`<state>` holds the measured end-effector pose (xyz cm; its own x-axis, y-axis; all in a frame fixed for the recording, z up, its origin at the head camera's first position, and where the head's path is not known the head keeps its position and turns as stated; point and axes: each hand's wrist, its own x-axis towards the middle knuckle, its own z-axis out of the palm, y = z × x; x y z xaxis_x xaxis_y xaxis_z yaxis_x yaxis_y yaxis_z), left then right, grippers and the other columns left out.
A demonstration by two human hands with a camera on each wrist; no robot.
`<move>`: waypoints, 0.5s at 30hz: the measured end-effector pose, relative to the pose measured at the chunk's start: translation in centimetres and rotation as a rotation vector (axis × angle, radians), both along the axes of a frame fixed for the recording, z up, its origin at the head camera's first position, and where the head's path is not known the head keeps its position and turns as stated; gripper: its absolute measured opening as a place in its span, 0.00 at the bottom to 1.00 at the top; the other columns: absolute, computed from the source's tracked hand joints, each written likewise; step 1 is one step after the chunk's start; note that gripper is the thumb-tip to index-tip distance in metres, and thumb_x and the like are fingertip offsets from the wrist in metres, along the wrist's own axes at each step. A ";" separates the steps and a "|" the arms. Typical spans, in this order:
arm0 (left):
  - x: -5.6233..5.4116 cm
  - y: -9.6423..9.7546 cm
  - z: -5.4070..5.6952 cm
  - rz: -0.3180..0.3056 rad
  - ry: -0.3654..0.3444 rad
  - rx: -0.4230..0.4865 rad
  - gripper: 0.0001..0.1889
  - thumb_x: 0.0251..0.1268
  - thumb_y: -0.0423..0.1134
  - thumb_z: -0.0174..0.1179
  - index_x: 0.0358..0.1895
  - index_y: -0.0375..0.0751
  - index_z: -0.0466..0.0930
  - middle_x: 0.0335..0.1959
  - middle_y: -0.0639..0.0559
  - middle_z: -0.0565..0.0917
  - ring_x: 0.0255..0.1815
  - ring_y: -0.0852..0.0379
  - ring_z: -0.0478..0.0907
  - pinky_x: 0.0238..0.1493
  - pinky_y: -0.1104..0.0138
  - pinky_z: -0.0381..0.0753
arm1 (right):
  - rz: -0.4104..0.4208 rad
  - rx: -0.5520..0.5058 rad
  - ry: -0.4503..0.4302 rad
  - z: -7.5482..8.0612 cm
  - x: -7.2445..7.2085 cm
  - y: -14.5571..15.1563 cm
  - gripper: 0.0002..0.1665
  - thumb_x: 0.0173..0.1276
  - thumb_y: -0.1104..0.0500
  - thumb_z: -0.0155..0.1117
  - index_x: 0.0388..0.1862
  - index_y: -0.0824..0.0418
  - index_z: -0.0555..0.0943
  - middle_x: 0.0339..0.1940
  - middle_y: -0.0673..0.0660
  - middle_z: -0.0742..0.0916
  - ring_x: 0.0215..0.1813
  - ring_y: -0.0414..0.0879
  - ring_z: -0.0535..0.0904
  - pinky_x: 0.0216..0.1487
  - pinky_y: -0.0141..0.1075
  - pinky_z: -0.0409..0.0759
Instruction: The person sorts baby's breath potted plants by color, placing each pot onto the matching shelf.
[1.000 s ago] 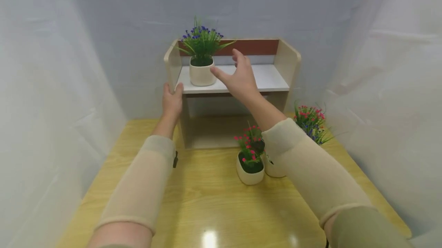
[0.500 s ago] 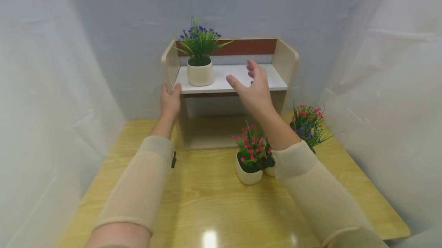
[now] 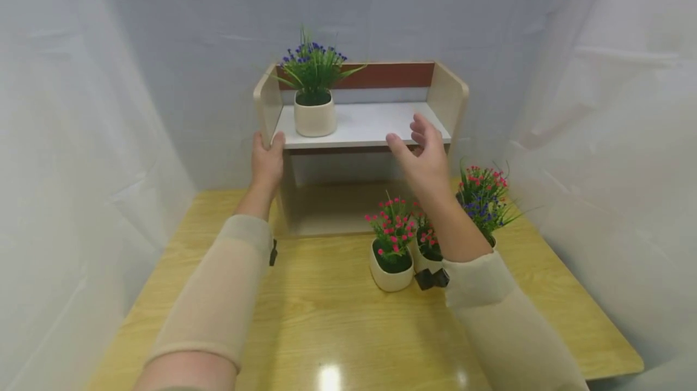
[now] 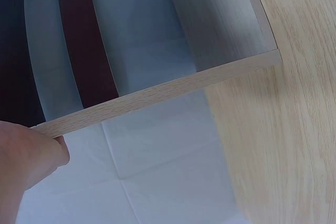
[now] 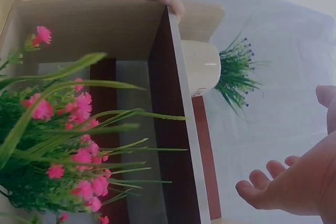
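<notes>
My left hand (image 3: pixel 267 164) grips the left side panel of a small two-tier wooden shelf (image 3: pixel 359 144), its thumb at the front edge of the white upper board. In the left wrist view the fingers (image 4: pixel 47 153) wrap the panel's edge. A white pot with purple flowers (image 3: pixel 314 114) stands upright on the left of the upper board. My right hand (image 3: pixel 425 158) is in front of the board's right end, fingers spread and slightly bent, holding nothing. In the right wrist view this hand (image 5: pixel 294 182) is apart from the shelf.
Below the right hand, a white pot with pink flowers (image 3: pixel 391 267) stands on the wooden table (image 3: pixel 327 318), beside another pink-flowered pot (image 3: pixel 427 252) partly hidden by the right arm. Farther right are more pink and blue flowers (image 3: pixel 484 203). White sheeting (image 3: pixel 615 137) hangs around the table.
My right hand has drawn away from the purple-flowered pot, moving right and down towards the shelf's right end. The pot stays on the upper board. The left hand keeps its grip.
</notes>
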<state>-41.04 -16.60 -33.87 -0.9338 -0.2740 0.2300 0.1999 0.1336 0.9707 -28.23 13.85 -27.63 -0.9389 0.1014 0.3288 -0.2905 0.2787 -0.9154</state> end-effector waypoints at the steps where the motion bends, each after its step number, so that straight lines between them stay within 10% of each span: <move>1: 0.0 0.0 0.0 0.001 -0.001 -0.002 0.31 0.85 0.55 0.52 0.81 0.45 0.60 0.79 0.40 0.71 0.81 0.43 0.67 0.88 0.50 0.60 | 0.001 -0.015 -0.006 -0.1 0.1 0.2 0.51 0.78 0.34 0.66 0.90 0.47 0.56 0.87 0.52 0.66 0.88 0.50 0.60 0.89 0.50 0.63; 15: -0.3 -0.1 -0.3 0.015 0.011 -0.004 0.32 0.84 0.55 0.52 0.80 0.43 0.60 0.78 0.38 0.72 0.79 0.42 0.68 0.87 0.49 0.61 | -0.033 -0.123 -0.006 -2.0 3.2 2.5 0.41 0.86 0.38 0.55 0.89 0.49 0.59 0.87 0.55 0.68 0.89 0.49 0.61 0.90 0.51 0.59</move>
